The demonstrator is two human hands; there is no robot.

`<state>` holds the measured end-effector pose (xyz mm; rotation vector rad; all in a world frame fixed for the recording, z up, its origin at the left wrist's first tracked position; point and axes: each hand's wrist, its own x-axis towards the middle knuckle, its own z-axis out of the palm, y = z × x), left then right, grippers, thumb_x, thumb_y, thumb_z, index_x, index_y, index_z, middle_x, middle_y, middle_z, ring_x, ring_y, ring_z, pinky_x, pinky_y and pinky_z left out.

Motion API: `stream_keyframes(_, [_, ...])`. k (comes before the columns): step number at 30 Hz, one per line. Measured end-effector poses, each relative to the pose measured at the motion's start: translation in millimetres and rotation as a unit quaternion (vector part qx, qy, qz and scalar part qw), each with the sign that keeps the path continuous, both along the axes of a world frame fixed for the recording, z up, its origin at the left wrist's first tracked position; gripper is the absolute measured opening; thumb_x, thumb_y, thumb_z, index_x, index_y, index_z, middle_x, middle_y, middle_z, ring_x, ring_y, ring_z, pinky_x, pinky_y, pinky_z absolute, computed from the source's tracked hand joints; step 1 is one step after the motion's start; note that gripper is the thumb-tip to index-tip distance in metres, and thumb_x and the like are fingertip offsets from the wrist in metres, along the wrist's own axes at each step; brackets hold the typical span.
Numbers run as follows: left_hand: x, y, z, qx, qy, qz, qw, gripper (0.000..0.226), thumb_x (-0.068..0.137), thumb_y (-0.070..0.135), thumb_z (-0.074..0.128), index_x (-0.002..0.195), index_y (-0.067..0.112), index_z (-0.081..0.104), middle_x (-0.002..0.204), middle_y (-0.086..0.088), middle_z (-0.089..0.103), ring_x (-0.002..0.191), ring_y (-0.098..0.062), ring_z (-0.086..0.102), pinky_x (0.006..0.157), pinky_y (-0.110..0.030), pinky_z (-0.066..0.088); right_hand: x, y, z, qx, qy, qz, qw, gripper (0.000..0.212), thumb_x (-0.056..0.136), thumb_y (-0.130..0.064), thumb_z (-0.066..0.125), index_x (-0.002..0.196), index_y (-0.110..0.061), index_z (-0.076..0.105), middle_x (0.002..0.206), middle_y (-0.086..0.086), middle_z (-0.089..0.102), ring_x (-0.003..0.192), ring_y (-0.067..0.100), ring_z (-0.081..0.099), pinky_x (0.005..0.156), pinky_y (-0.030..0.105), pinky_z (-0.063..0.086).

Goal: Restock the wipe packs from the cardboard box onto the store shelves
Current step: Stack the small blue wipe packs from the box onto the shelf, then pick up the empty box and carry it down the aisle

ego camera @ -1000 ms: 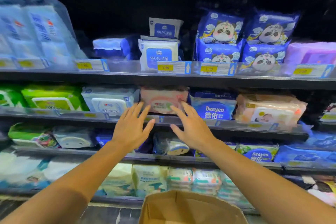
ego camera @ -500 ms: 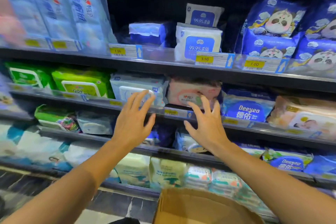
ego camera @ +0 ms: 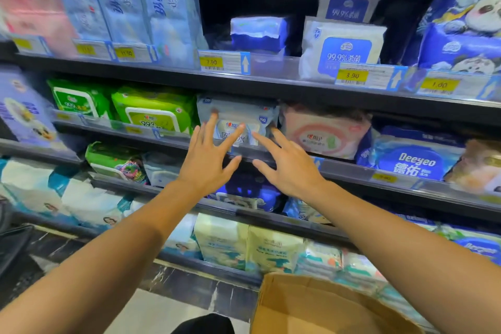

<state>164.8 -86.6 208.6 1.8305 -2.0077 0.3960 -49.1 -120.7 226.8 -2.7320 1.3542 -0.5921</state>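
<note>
Both arms reach out to the second shelf (ego camera: 271,156). My left hand (ego camera: 208,157) and my right hand (ego camera: 287,163) are spread open side by side, fingertips at a pale blue-grey wipe pack (ego camera: 238,114) that lies on that shelf. Neither hand holds anything. Whether the fingertips touch the pack I cannot tell. A pink wipe pack (ego camera: 325,130) sits just right of it, green wipe packs (ego camera: 154,108) just left. The open cardboard box (ego camera: 311,304) stands at the bottom, under my right forearm; its contents are hidden.
Several shelves hold wipe packs. On the top shelf are tall blue packs (ego camera: 122,0), white 99.9% packs (ego camera: 344,46) and panda-print packs (ego camera: 466,27). A blue Deeyeo pack (ego camera: 414,160) lies right of the pink one. Price tags line the shelf edges. Dark marbled floor (ego camera: 168,279) shows below.
The view has swung left along the shelves. Both hands have shifted from in front of the pink pack to the pale blue-grey pack, still spread and holding nothing.
</note>
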Motion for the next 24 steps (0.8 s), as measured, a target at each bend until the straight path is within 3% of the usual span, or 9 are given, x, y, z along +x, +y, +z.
stream_keyframes(6, [-7.1, 12.0, 11.8, 0.068, 0.016, -0.004, 0.998, 0.076, 0.098, 0.054, 0.046, 0.155, 0.047, -0.005, 0.161, -0.014, -0.028, 0.152, -0.039, -0.01, 0.124, -0.05, -0.002, -26.4, 8.2, -2.2, -0.048, 0.029, 0.043, 0.998, 0.067, 0.099, -0.049, 0.05, 0.156, -0.023, 0.027, 0.161, 0.002, 0.029, 0.147, 0.022, 0.027, 0.123, 0.041, 0.015])
stream_keyframes(10, [-21.1, 30.6, 11.6, 0.066, 0.072, -0.012, 0.995, 0.079, 0.099, 0.045, 0.053, 0.158, 0.042, 0.0, 0.163, -0.011, -0.024, 0.152, -0.038, -0.005, 0.124, -0.05, 0.006, -67.2, 29.2, -8.7, -0.052, 0.012, 0.057, 0.997, 0.067, 0.098, -0.043, 0.055, 0.156, -0.023, 0.028, 0.162, -0.001, 0.025, 0.151, 0.02, 0.017, 0.125, 0.044, 0.012])
stream_keyframes(13, [-38.6, 53.1, -3.7, 0.06, 0.075, -0.052, 0.994, 0.084, 0.097, 0.04, 0.057, 0.158, 0.04, 0.0, 0.165, -0.004, -0.022, 0.153, -0.034, -0.006, 0.123, -0.052, 0.012, -104.0, 54.7, -19.6, -0.059, -0.007, 0.052, 0.997, 0.068, 0.095, -0.039, 0.061, 0.154, -0.019, 0.034, 0.161, 0.001, 0.027, 0.151, 0.023, 0.02, 0.124, 0.044, 0.017])
stream_keyframes(17, [-74.8, 93.5, -35.2, 0.091, 0.055, -0.118, 0.987, 0.078, 0.093, 0.048, 0.046, 0.159, 0.034, 0.007, 0.168, -0.003, -0.006, 0.154, -0.03, 0.001, 0.123, -0.05, 0.013, -155.8, 94.2, -44.2, -0.011, -0.006, 0.023, 1.0, 0.068, 0.097, -0.044, 0.058, 0.155, -0.023, 0.03, 0.163, -0.002, 0.023, 0.151, 0.021, 0.018, 0.122, 0.042, 0.02])
stream_keyframes(21, [-109.3, 136.1, -79.0, 0.191, 0.05, -0.112, 0.974, 0.081, 0.089, 0.065, 0.034, 0.159, 0.035, 0.007, 0.168, -0.002, -0.002, 0.154, -0.028, 0.0, 0.124, -0.05, 0.009, -201.2, 138.5, -74.9, 0.047, -0.002, 0.0, 0.999, 0.073, 0.095, -0.052, 0.057, 0.156, -0.026, 0.027, 0.162, -0.003, 0.025, 0.149, 0.02, 0.024, 0.12, 0.042, 0.027])
stream_keyframes(24, [-128.3, 168.0, -113.7, 0.267, 0.051, -0.112, 0.956, 0.078, 0.098, 0.054, 0.047, 0.158, 0.035, 0.002, 0.167, -0.002, -0.007, 0.154, -0.027, -0.006, 0.123, -0.045, 0.0, -224.5, 166.4, -104.0, 0.099, -0.003, -0.043, 0.994, 0.078, 0.092, -0.061, 0.052, 0.156, -0.025, 0.026, 0.162, 0.0, 0.026, 0.149, 0.022, 0.026, 0.119, 0.046, 0.03])
